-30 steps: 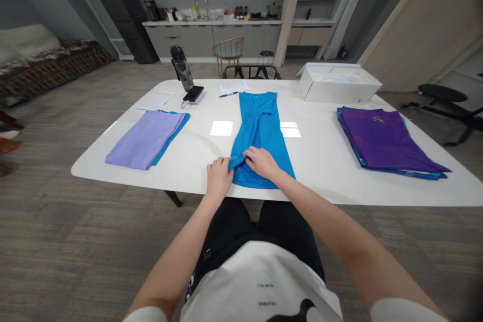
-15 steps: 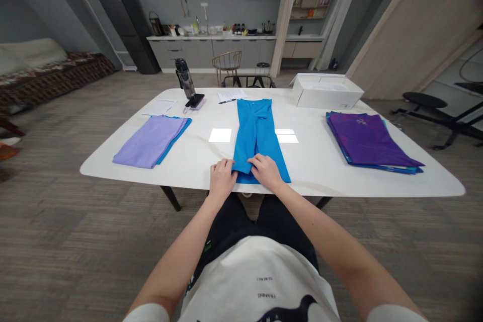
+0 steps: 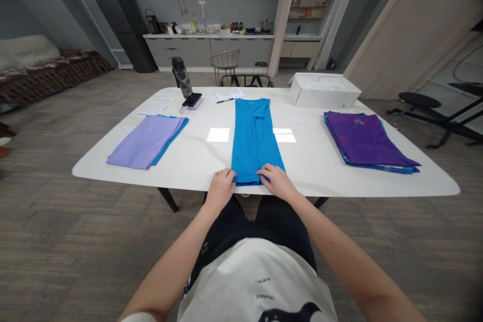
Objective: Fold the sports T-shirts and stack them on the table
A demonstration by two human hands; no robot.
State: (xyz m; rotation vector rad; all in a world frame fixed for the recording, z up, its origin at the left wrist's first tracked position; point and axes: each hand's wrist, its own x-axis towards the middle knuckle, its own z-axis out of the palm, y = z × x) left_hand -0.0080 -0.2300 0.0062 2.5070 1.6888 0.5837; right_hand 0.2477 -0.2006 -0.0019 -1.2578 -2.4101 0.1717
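A bright blue shirt (image 3: 247,141) lies lengthwise on the white table, its sides folded inward and a sleeve-like flap showing near the far end. At its near left corner, my left hand (image 3: 222,188) has its fingers closed on the hem. My right hand (image 3: 278,181) pinches the hem edge farther right, near the middle fold. The fabric between both hands lies mostly flat, close to the front edge of the table.
A folded lavender garment over a blue one (image 3: 149,141) lies left; a purple folded stack (image 3: 368,138) lies right. Toward the back stand a white box (image 3: 324,93), a dark bottle (image 3: 181,78), a phone (image 3: 192,99), a pen (image 3: 225,100) and papers (image 3: 155,106).
Both hands have drawn the raised hem edge toward me and down onto the table. The upper layer now covers the gap that showed along the middle, and my hands sit slightly farther apart.
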